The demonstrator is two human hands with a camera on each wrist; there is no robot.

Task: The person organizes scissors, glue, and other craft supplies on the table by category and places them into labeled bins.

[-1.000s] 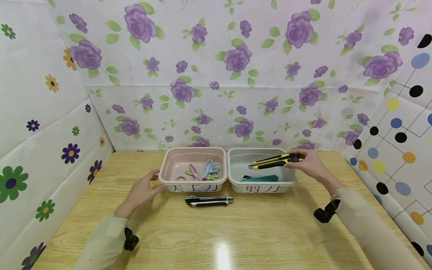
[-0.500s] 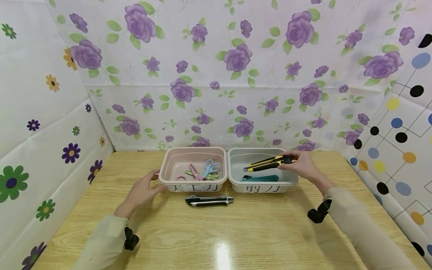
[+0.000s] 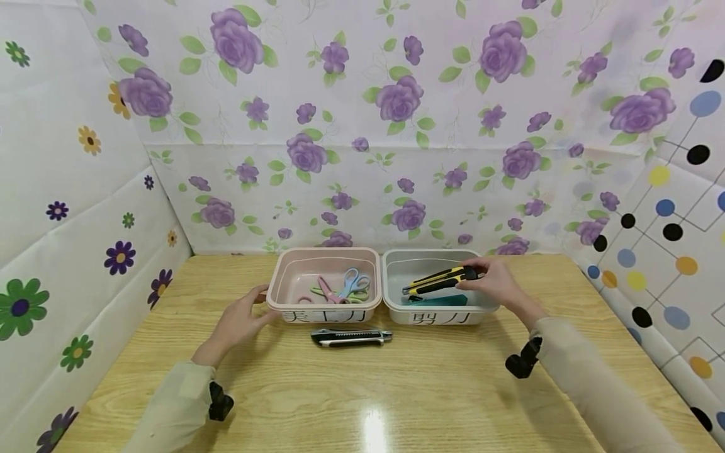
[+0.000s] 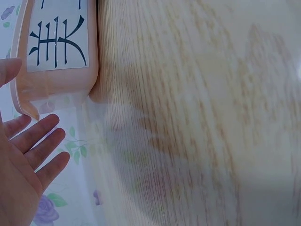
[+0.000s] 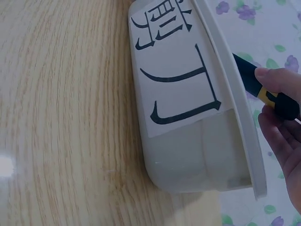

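My right hand [image 3: 498, 286] pinches the black end of a yellow-and-black utility knife [image 3: 436, 286] over the grey bin [image 3: 442, 309]. Its metal tip points left, above a teal-handled tool [image 3: 444, 301] lying in that bin. In the right wrist view, the thumb and fingers hold the knife [image 5: 269, 95] just past the bin's rim. My left hand [image 3: 233, 322] is at the left end of the pink bin [image 3: 323, 306], fingers extended. From the left wrist, the thumb and index fingertip appear right at the bin's rim [image 4: 21, 106], the other fingers spread.
Inside the pink bin lie blue scissors [image 3: 352, 282], pink scissors [image 3: 330, 290] and green scissors [image 3: 358, 295]. A black-and-white utility knife [image 3: 351, 338] rests on the wooden table [image 3: 317, 402] in front of the bins. Floral cloth [image 3: 362, 163] hangs behind.
My right hand has moved left with the yellow-and-black utility knife, further over the grey bin and slightly lower. The left hand stays in place at the pink bin.
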